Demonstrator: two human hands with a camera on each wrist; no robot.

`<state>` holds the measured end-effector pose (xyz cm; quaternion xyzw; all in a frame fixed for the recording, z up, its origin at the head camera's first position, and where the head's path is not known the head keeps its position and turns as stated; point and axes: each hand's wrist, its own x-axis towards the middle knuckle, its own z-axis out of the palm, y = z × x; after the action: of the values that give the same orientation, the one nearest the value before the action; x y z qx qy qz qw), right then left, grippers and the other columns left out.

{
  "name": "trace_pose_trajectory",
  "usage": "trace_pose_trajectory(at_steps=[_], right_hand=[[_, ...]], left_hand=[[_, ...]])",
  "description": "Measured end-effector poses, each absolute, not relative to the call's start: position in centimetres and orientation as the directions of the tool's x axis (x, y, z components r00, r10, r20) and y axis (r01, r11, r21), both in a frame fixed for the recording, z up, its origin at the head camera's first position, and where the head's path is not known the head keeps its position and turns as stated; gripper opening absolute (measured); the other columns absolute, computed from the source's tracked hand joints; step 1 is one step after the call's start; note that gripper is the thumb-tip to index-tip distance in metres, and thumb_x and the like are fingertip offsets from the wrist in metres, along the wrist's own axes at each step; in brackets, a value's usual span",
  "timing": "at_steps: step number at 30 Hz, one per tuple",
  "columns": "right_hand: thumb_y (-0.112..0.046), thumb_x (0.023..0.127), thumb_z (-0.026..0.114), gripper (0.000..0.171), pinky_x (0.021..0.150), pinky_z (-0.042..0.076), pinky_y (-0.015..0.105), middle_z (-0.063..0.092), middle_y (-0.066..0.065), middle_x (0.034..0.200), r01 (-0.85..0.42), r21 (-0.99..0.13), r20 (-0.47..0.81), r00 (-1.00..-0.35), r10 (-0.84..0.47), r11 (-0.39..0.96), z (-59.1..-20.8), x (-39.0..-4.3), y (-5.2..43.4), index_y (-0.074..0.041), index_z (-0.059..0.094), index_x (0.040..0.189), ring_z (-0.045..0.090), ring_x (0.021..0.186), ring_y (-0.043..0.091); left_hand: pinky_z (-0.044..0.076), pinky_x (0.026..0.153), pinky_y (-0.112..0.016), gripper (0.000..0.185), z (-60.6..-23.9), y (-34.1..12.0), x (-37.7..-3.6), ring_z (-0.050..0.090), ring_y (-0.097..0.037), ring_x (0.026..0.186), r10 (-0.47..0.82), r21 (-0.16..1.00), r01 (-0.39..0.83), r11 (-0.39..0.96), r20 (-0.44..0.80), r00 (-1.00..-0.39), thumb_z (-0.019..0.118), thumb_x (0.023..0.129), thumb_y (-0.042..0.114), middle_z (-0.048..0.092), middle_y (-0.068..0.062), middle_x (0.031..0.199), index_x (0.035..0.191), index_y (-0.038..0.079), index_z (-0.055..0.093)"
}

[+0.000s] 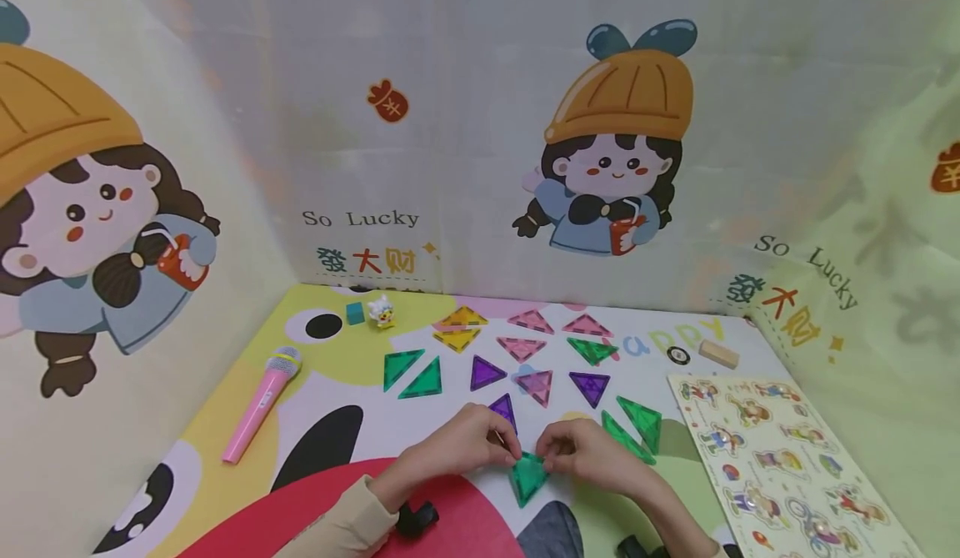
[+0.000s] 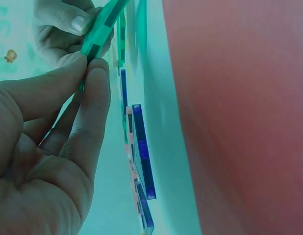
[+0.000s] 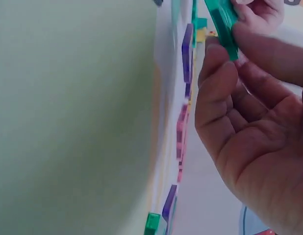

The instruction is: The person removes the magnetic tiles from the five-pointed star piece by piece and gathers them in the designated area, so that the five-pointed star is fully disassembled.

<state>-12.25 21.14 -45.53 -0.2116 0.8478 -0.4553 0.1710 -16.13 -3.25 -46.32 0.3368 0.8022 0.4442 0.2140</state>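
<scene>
A translucent green triangular magnetic tile [image 1: 528, 481] is held up near the table's front, between both hands. My left hand [image 1: 471, 438] pinches one corner between thumb and fingertips; my right hand [image 1: 588, 454] pinches the opposite corner. In the left wrist view the green tile [image 2: 103, 30] appears nearly edge-on above the left fingers, and the right wrist view shows the same tile [image 3: 223, 27] between the right thumb and fingers. Just beyond the left hand lies a purple triangular tile [image 1: 502, 412], partly covered by it. Two green triangular tiles [image 1: 641, 424] lie beyond the right hand.
Flat on the patterned mat lie several pink tiles [image 1: 521, 349], yellow tiles [image 1: 459, 329] and more green tiles [image 1: 422, 379]. A pink toy microphone [image 1: 262, 404] is at left, a small figurine [image 1: 381, 312] and teal cube [image 1: 355, 314] behind. At right is a sticker-like picture board [image 1: 780, 458].
</scene>
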Motion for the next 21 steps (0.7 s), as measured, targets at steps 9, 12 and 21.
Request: trace_pose_trajectory(at_steps=[9, 12, 21], right_hand=[[-0.004, 0.088, 0.069, 0.007, 0.061, 0.048, 0.022, 0.068, -0.001, 0.081, -0.184, -0.723, -0.005, -0.963, -0.271, 0.666, -45.2, -13.7, 22.8, -0.010, 0.072, 0.089, 0.058, 0.071, 0.007], [-0.003, 0.086, 0.072, 0.007, 0.062, 0.048, 0.022, 0.069, -0.002, 0.080, -0.176, -0.670, 0.038, -0.978, -0.204, 0.721, -45.7, -14.0, 22.2, -0.010, 0.073, 0.087, 0.059, 0.072, 0.008], [-0.008, 0.089, 0.071, 0.011, 0.066, 0.051, 0.024, 0.073, 0.005, 0.095, -0.210, -0.633, 0.084, -0.975, -0.204, 0.745, -43.3, -14.3, 24.4, -0.007, 0.073, 0.100, 0.064, 0.082, 0.014]], left_hand=[[0.051, 0.069, -0.018, 0.005, -45.6, -4.0, -16.5, 0.062, 0.001, 0.075, 0.743, 0.804, 0.391, 0.447, -0.090, -0.664, 0.074, 0.089, 0.019, 0.070, 0.014, 0.080, 0.086, 0.022, 0.077], [0.049, 0.065, -0.019, 0.005, -45.7, -4.4, -16.7, 0.059, -0.001, 0.073, 0.728, 0.794, 0.385, 0.471, -0.103, -0.678, 0.074, 0.090, 0.023, 0.069, 0.014, 0.079, 0.086, 0.024, 0.077], [0.041, 0.054, -0.021, 0.010, -45.7, -5.2, -16.7, 0.051, -0.005, 0.061, 0.650, 0.763, 0.321, 0.560, -0.165, -0.742, 0.073, 0.090, 0.030, 0.067, 0.008, 0.070, 0.086, 0.022, 0.078]])
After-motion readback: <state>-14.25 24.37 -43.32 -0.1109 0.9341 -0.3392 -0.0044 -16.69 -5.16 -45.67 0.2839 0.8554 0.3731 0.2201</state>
